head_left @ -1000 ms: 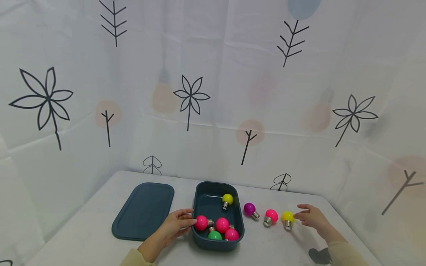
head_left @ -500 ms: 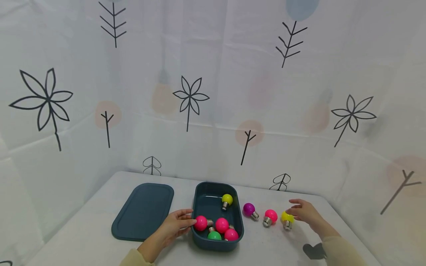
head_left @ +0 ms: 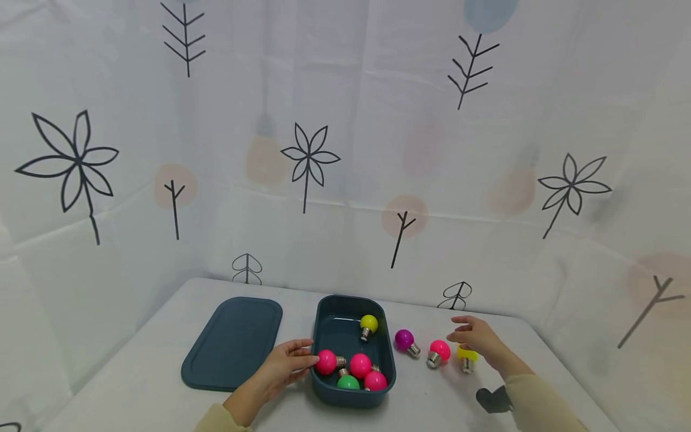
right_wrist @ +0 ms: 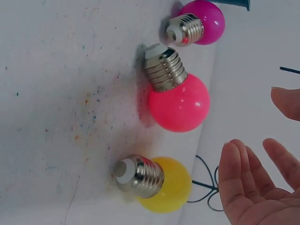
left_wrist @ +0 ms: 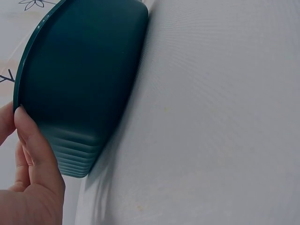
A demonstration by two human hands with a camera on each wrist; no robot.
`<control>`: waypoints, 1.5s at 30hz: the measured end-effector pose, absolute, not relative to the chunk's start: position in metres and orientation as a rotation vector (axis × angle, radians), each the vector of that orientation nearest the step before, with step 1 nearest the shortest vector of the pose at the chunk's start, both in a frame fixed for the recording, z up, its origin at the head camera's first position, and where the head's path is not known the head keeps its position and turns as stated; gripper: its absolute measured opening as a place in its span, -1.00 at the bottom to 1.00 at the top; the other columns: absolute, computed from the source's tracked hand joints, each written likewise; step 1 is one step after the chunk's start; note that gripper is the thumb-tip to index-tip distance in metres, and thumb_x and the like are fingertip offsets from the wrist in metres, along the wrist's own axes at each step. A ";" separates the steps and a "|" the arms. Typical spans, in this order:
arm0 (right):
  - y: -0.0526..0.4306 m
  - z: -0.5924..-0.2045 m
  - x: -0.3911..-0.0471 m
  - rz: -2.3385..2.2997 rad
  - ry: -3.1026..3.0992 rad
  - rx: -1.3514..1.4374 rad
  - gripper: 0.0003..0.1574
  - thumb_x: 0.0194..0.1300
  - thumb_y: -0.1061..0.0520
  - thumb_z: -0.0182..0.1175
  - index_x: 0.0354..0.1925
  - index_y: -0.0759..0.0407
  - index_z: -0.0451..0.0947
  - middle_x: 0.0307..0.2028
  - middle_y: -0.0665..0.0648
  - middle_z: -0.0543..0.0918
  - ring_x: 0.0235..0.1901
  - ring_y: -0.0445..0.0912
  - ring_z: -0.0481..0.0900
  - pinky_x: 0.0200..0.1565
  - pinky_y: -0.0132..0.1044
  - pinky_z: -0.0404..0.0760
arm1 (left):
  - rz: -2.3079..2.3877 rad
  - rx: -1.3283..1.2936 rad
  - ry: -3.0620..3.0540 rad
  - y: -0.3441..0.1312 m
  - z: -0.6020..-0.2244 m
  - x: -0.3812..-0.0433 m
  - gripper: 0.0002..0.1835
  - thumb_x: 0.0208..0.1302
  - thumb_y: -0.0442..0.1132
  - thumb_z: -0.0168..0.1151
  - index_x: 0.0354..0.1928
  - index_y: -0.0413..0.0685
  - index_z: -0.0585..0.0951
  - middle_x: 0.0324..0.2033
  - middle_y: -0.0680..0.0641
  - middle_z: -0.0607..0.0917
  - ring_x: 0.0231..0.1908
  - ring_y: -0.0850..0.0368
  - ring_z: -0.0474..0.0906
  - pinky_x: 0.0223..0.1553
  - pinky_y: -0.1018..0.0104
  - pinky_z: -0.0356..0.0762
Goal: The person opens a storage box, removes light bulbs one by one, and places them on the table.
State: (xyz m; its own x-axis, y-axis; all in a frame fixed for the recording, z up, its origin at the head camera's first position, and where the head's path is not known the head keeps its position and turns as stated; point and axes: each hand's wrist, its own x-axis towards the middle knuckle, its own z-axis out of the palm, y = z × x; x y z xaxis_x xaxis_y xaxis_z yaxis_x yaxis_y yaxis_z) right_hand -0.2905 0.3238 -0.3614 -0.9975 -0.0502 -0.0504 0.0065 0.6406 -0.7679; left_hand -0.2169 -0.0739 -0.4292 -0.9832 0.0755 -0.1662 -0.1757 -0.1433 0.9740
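My left hand [head_left: 285,367] pinches the left rim of a dark teal plastic box [head_left: 351,398]; in the left wrist view the thumb [left_wrist: 35,140] presses its outer wall. My right hand [head_left: 480,341] hovers over a yellow light bulb [head_left: 468,354], partly hiding it in the head view, with nothing in the spread fingers. Left of it lie a pink bulb [head_left: 441,350] and a purple bulb [head_left: 403,339], both on the table. Inside the box are a yellow bulb [head_left: 369,323], a green bulb [head_left: 348,383] and several pink bulbs [head_left: 360,365].
A flat dark teal lid [head_left: 237,342] lies on the white tabletop [head_left: 135,372] to the left of the box. Behind the table hangs a white curtain [head_left: 345,240] printed with plants.
My right hand has moved left, from beside the yellow bulb to over it and toward the pink one. The left hand and the box have stayed put.
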 end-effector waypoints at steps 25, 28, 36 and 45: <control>0.277 -0.365 -0.301 -1.363 2.727 -0.138 -0.33 0.17 0.19 0.28 0.16 0.47 0.29 -0.15 0.31 0.53 -0.17 0.18 0.56 -0.11 -0.07 0.57 | 2.252 -0.124 1.936 -0.075 -0.430 -0.216 -0.35 0.06 -0.31 0.39 0.18 -0.36 0.38 -0.15 -0.18 0.51 -0.37 0.16 0.54 -0.29 0.35 0.58; 0.271 -0.365 -0.302 -1.400 2.709 -0.141 -0.33 0.16 0.21 0.28 0.16 0.47 0.29 -0.16 0.31 0.53 -0.16 0.20 0.55 -0.13 -0.10 0.58 | 2.249 -0.130 1.937 -0.075 -0.429 -0.216 -0.35 0.05 -0.30 0.40 0.19 -0.35 0.37 -0.15 -0.19 0.51 -0.36 0.16 0.53 -0.28 0.34 0.58; 0.255 -0.365 -0.303 -1.479 2.652 -0.134 -0.35 0.14 0.23 0.30 0.15 0.44 0.32 -0.14 0.31 0.52 -0.13 0.19 0.55 -0.15 -0.13 0.59 | 2.252 -0.135 1.923 -0.074 -0.429 -0.217 -0.34 0.05 -0.31 0.40 0.19 -0.35 0.37 -0.14 -0.19 0.51 -0.36 0.15 0.53 -0.28 0.33 0.58; 0.240 -0.362 -0.301 -1.454 2.662 -0.168 -0.39 0.16 0.25 0.25 0.15 0.43 0.33 -0.13 0.31 0.52 -0.18 0.11 0.56 -0.09 -0.04 0.56 | 2.246 -0.138 1.942 -0.075 -0.429 -0.217 -0.35 0.05 -0.30 0.40 0.18 -0.35 0.37 -0.13 -0.20 0.52 -0.35 0.15 0.53 -0.26 0.32 0.58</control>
